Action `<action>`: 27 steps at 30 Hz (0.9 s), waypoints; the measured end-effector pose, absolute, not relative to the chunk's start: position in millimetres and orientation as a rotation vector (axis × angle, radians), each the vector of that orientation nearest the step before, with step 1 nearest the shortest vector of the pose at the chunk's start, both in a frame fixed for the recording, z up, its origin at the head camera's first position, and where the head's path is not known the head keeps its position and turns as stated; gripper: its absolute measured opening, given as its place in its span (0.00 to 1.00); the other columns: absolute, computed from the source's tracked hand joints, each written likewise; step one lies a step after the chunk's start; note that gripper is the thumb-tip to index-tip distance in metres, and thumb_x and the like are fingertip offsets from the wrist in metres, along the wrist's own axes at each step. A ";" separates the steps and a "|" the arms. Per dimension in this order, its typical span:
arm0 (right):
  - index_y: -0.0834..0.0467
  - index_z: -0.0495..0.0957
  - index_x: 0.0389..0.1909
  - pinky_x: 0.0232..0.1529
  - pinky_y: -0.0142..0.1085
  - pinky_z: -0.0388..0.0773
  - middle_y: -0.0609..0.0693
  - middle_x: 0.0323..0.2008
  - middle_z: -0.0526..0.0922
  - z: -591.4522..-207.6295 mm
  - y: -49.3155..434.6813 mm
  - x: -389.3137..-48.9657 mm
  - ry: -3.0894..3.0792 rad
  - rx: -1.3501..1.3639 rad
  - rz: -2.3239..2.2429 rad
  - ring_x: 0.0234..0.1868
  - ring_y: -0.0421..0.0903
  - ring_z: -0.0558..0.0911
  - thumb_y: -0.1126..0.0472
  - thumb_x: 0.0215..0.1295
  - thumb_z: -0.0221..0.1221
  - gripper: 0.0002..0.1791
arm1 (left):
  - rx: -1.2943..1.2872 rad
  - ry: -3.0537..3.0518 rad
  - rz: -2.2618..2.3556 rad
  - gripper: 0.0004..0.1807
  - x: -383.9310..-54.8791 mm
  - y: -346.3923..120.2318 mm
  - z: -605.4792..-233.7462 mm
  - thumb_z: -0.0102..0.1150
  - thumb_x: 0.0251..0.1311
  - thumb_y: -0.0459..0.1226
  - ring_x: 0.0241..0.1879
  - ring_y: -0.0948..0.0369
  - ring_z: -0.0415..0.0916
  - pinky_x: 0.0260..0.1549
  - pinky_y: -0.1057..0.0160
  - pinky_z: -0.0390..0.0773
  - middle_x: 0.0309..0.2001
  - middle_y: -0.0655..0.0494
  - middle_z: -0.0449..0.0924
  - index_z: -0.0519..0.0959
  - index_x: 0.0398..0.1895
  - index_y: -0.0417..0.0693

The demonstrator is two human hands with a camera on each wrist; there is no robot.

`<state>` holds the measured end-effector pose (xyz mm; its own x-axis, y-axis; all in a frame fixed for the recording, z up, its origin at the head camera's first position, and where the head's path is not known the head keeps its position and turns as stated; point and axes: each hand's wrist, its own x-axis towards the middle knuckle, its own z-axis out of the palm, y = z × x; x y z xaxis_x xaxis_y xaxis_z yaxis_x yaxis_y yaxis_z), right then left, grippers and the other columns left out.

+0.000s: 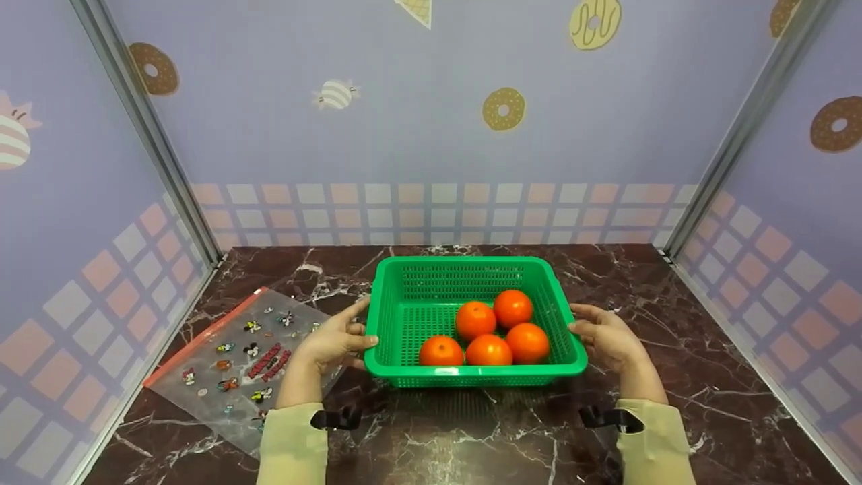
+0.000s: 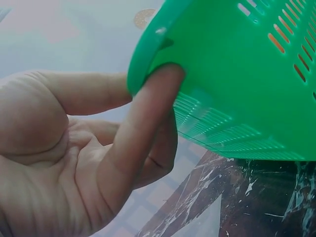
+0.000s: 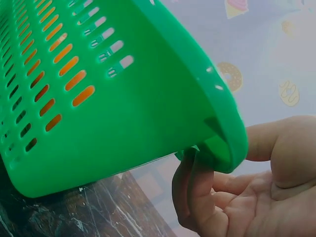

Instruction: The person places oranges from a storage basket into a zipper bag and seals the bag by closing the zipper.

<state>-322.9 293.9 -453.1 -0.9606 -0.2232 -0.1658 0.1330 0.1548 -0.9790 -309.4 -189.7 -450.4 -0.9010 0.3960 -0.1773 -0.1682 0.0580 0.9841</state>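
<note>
– L. hand (image 1: 335, 340), qty 1. State & loc.?

– Grasping. At 9 o'c. of the basket (image 1: 404, 371), rim pinched btwn thumb & fingers.

– R. hand (image 1: 606, 337), qty 1?

– Also grasping, same rim, 3 o'c. side; fingers tucked under the edge.

– Basket: desc. & loc.?

– Grn. plastic, rect., slotted walls & floor. Sits btwn both hands, one long side toward 6 o'c. Can't tell from here if its base touches the tabletop (image 1: 512, 438), dk. brown, marbled, white veins.

– Contents?

– Round orange fruit (image 1: 489, 350), qty 5. One approx. centre, one at 2 o'c., one at 4, one btwn 5 & 6, one at 7.

– Next item, past the L. hand?

– Clear bag (image 1: 242, 367), qty 1, btwn 8 & 9 o'c. of the basket. Lies flat, askew; red-orange strip along its upper edge, 10–11 o'c.; small cartoon figs. printed on it.

– Misc.?

– Sleeves (image 1: 293, 441), pale yellow, 1 pr.; blk. strap (image 1: 337, 419) at each cuff. Back wall (image 1: 417, 148) at 12 o'c.: lilac, w/ doughnuts & a wrapped sweet, pink/white squares along the bottom.
</note>
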 end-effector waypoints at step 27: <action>0.72 0.47 0.79 0.45 0.33 0.85 0.46 0.43 0.85 -456.4 296.8 -325.5 2.163 -0.105 -1.878 0.41 0.39 0.87 0.67 0.76 0.54 0.38 | -0.464 2.785 1.248 0.40 -317.2 -198.9 -457.8 0.49 0.77 0.47 0.77 0.22 0.32 0.74 0.27 0.47 0.77 0.18 0.39 0.49 0.80 0.33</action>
<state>-325.5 296.8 -456.4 -0.9598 -0.2322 -0.1575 0.1233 0.1551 -0.9802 -317.2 -198.9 -457.8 -0.9535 -0.2487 -0.1704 -0.2928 0.6285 0.7206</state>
